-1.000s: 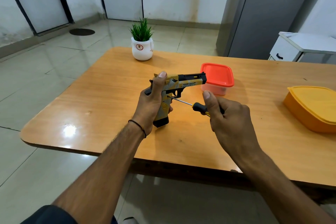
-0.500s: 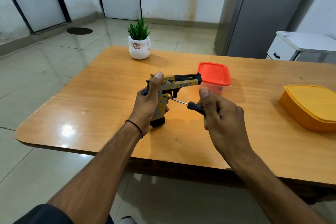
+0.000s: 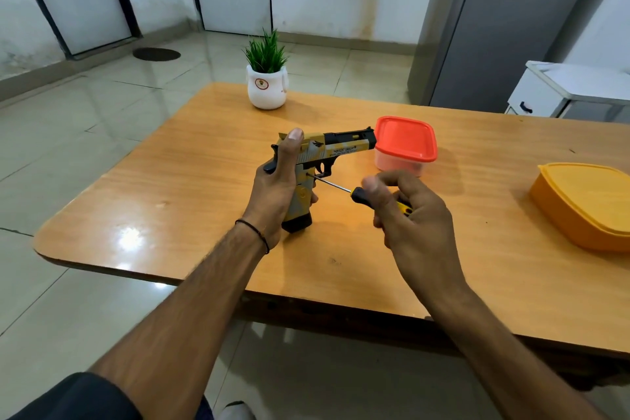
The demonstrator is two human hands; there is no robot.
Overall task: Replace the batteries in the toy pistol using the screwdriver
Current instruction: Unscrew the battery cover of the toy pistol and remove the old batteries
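Wooden table [image 3: 170, 201], plant [image 3: 267, 78], red tub [image 3: 405, 138] beyond pistol [image 3: 341, 147]

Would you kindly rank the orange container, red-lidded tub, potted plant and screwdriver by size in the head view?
Largest: orange container.
Next: red-lidded tub and potted plant, alike; plant is farther.
Smallest: screwdriver.

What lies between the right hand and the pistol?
The screwdriver: its thin metal shaft spans that gap, tip at the grip of the pistol, handle in the right hand. The head view shows it.
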